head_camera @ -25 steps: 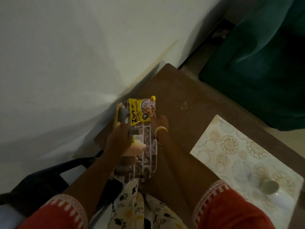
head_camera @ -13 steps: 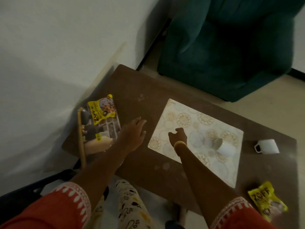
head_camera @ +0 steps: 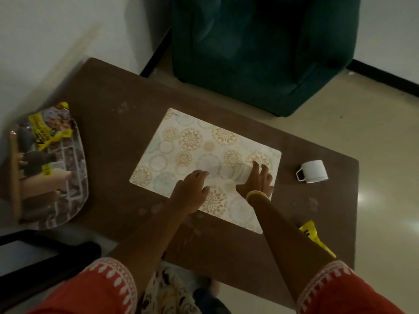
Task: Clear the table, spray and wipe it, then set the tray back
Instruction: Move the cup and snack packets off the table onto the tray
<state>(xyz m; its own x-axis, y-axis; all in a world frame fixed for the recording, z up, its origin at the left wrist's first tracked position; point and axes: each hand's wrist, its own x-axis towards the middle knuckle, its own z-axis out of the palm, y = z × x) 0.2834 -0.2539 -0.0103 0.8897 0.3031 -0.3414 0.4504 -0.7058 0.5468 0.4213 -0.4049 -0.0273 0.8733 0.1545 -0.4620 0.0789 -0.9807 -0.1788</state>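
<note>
clearing is partway, by my read: near right, a crinkly yellow packet (head_camera: 316, 240) is on the brown table (head_camera: 113, 105). my left hand (head_camera: 191, 191), fingers loosely spread, and right hand (head_camera: 257, 181) curling around a tipped white cup (head_camera: 235, 173) work over the patterned mat (head_camera: 188, 141). the loaded tray (head_camera: 77, 177) overhangs the table's left edge; another smooth mug (head_camera: 314, 171) lies far right.

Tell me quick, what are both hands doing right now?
Left hand: open, fingers resting on the placemat.
Right hand: gripping the tipped white cup.
</note>
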